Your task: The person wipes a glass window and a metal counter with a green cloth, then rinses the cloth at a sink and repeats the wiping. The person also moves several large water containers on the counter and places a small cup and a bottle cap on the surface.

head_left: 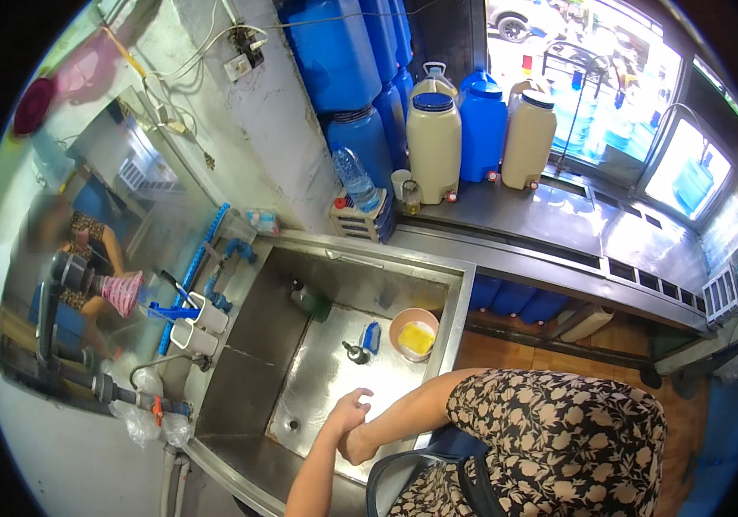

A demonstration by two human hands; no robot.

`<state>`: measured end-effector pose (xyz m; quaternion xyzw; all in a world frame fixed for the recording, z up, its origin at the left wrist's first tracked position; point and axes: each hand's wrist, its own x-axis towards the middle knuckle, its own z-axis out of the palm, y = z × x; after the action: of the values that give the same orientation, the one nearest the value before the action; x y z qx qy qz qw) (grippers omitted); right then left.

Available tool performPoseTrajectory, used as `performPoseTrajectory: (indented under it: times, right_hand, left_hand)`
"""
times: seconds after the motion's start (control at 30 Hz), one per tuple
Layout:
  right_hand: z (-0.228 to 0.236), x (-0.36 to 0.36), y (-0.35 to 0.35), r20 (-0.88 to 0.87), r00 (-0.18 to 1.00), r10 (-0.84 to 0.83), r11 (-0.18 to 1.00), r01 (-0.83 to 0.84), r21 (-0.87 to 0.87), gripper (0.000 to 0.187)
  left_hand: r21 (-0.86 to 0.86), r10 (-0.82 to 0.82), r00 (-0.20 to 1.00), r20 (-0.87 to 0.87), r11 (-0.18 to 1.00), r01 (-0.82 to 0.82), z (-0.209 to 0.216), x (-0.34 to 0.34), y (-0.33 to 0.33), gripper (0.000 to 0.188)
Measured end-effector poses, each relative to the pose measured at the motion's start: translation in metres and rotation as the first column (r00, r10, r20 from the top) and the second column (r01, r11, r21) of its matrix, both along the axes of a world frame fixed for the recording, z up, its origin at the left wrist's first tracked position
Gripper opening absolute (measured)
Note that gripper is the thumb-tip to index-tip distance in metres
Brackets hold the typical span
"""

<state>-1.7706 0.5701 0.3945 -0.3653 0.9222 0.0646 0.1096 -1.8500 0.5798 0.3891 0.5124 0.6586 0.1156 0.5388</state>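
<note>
Both my hands are over a stainless steel sink (425, 388), close together. My left hand (352, 408) holds nothing that I can see, its fingers loosely bent and apart. My right hand (355, 445) is against my left wrist, its fingers mostly hidden. Beyond the hands lie a blue brush (371, 338) and a dark bottle with a pump top (356, 352). To their right sits a pinkish-orange basin (396, 327) with a yellow sponge (416, 339) in it. A dark green bottle (310, 300) stands at the sink's back left.
On the left wall are white holders (197, 332), blue pipes (236, 251) and a mirror (119, 224). Cream jugs (434, 142) and a blue jug (483, 129) stand on the metal counter (507, 211). A plastic water bottle (356, 181) stands on a crate (360, 224) behind the sink.
</note>
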Motion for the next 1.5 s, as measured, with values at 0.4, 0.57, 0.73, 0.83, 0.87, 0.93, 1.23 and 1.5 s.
performPoseTrajectory:
  times: [0.4, 0.57, 0.73, 0.83, 0.87, 0.93, 1.23, 1.5]
  right_hand:
    - [0.089, 0.056, 0.081, 0.335, 0.421, -0.843, -0.424, -0.137, -0.895, 0.019]
    - [0.129, 0.143, 0.144, 0.595, 0.424, -0.683, -0.656, 0.004, -0.755, 0.026]
    - [0.144, 0.285, 0.172, 0.581, 0.513, -0.632, -0.409, 0.416, -0.812, 0.041]
    - [0.151, 0.37, 0.169, 0.588, 0.522, -0.619, -0.525, 0.282, -0.803, 0.054]
    - [0.153, 0.395, 0.166, 0.584, 0.512, -0.63, -0.575, 0.199, -0.794, 0.064]
    - [0.161, 0.446, 0.163, 0.625, 0.295, -0.723, -0.586, 0.217, -0.781, 0.066]
    - [0.186, 0.635, 0.177, -0.22, -0.408, -0.886, -0.104, 0.638, -0.763, 0.041]
    - [0.193, 0.715, 0.205, -0.131, -0.612, -0.78, -0.113, 0.343, -0.932, 0.017]
  left_hand:
    - [-0.161, 0.29, 0.106, 0.951, 0.758, -0.632, 0.092, 0.005, -0.038, 0.046]
    - [0.834, 0.338, 0.935, 0.109, 0.48, -0.271, 0.17, 0.08, 0.021, 0.026]
    - [0.942, 0.038, 0.998, 0.044, 0.33, -0.054, 0.205, 0.167, 0.072, 0.027]
    - [0.895, -0.213, 0.954, 0.211, 0.433, -0.102, 0.206, 0.24, 0.102, 0.028]
    - [0.909, -0.244, 0.95, 0.194, 0.409, -0.081, 0.206, 0.265, 0.111, 0.029]
    - [0.93, -0.292, 0.944, 0.154, 0.365, -0.039, 0.205, 0.314, 0.13, 0.029]
    - [0.675, -0.404, 0.91, -0.092, 0.646, 0.355, 0.171, 0.512, 0.194, 0.04]
    - [0.401, -0.69, 0.677, 0.258, 0.714, 0.575, 0.158, 0.62, 0.24, 0.047]
